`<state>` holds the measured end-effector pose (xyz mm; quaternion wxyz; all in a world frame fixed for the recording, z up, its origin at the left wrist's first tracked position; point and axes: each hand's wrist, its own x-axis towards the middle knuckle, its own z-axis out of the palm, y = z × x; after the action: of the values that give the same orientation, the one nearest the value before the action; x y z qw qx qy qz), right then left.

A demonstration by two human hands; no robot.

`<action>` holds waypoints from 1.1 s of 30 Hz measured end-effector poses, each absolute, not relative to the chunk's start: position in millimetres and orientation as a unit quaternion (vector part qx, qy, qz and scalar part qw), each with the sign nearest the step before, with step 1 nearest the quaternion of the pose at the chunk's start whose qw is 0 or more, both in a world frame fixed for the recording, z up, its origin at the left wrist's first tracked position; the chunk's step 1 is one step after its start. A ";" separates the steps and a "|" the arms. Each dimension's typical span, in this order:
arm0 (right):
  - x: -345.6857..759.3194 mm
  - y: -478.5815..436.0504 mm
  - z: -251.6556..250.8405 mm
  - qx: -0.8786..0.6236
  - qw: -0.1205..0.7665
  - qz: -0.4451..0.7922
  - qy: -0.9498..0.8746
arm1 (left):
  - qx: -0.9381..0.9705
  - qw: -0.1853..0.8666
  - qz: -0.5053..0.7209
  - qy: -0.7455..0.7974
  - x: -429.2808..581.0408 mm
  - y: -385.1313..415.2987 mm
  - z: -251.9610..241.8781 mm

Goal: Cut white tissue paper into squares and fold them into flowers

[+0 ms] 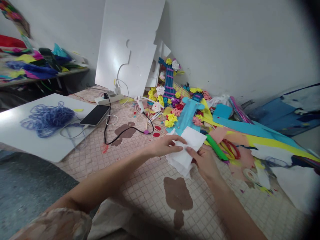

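Folded sheets of thin white paper [193, 137] are held between my two hands above the table. My left hand [168, 145] grips the paper from the left, thumb on its face and fingers at the upper fold. From the right, my right hand [205, 163] pinches it, with thumb and fingertips close to the left thumb. Loose layers hang crumpled below the fingers. Just beyond the paper lies a light blue cut-out shape [186, 115]. A bright green roll [217, 147] rests to the right of my right hand.
Yellow paper flowers [171, 120] and a dark blue strip [169, 81] are piled against the wall. A white glue gun [140, 104] trails a black cable. Left are a phone [95, 115] and purple yarn [52, 116] on a white board [56, 146]. Coloured paper strips [260, 130] lie right.
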<state>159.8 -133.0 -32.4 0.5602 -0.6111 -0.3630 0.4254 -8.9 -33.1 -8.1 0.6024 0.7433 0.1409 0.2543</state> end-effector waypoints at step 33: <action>145.9 -134.6 -21.3 -0.544 0.617 0.433 -0.370 | 0.680 0.606 0.362 0.196 -2.0 -26.8 -18.5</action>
<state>145.9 -134.6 -21.3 0.6171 -0.5437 -0.3696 0.4325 -2.0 -26.8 -18.5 0.6065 0.6802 0.1961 0.3620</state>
